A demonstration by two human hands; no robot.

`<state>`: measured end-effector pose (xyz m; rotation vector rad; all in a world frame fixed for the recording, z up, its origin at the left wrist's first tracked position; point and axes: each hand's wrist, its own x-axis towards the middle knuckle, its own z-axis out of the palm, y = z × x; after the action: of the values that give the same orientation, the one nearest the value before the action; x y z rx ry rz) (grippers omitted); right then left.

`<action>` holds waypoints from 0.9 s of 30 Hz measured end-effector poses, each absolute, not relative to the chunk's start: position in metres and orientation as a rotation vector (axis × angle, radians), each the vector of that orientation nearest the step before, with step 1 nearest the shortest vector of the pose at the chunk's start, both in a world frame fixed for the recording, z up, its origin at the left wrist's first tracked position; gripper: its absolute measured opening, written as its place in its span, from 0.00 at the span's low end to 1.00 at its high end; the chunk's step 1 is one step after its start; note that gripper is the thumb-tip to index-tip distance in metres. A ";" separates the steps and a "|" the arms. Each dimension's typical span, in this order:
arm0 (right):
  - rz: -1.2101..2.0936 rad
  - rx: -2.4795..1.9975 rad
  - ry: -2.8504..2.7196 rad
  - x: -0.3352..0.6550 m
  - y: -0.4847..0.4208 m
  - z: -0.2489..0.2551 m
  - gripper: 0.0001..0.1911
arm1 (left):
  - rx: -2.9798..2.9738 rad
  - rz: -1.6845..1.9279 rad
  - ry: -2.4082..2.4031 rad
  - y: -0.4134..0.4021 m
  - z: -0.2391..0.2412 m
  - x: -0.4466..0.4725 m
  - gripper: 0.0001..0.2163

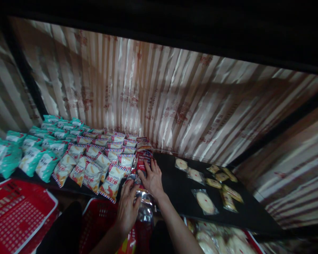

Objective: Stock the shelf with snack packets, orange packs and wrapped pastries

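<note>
My right hand [151, 178] lies with spread fingers on a row of red snack packets [143, 152] on the black shelf [175, 190]. Just below it, my left hand [127, 206] grips a shiny silver-backed packet [145, 201] at the shelf's front edge. Left of the red row lie several orange-and-white packets with striped edges [106, 162]. Further left are several teal packets [31, 151].
Round pastries in clear wrappers [204, 201] and small yellow-wrapped packets [222, 180] lie scattered on the shelf's right half. A red basket [13, 211] sits low left, another red basket [100, 218] under my arms, and a basket of wrapped pastries [222, 240] low right. A striped wrapped wall [175, 106] backs the shelf.
</note>
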<state>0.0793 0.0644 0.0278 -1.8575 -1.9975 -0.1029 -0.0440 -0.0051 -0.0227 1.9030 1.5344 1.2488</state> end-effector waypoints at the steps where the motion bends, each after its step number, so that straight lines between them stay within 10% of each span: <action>1: -0.111 -1.857 -1.993 0.080 0.064 0.028 0.28 | 1.900 1.239 1.535 -0.005 -0.023 -0.045 0.18; 19: -0.172 -1.564 -1.806 0.084 0.020 0.031 0.23 | 1.921 1.391 1.534 -0.033 -0.004 -0.062 0.13; 27: 0.293 -1.168 -1.887 0.043 -0.098 -0.001 0.14 | 1.665 1.102 1.672 -0.085 -0.063 -0.115 0.11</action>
<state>0.0427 -0.0979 -0.0008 -1.1683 -1.8872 0.2932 -0.1153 -0.0853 -0.0633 1.6652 1.6719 1.1025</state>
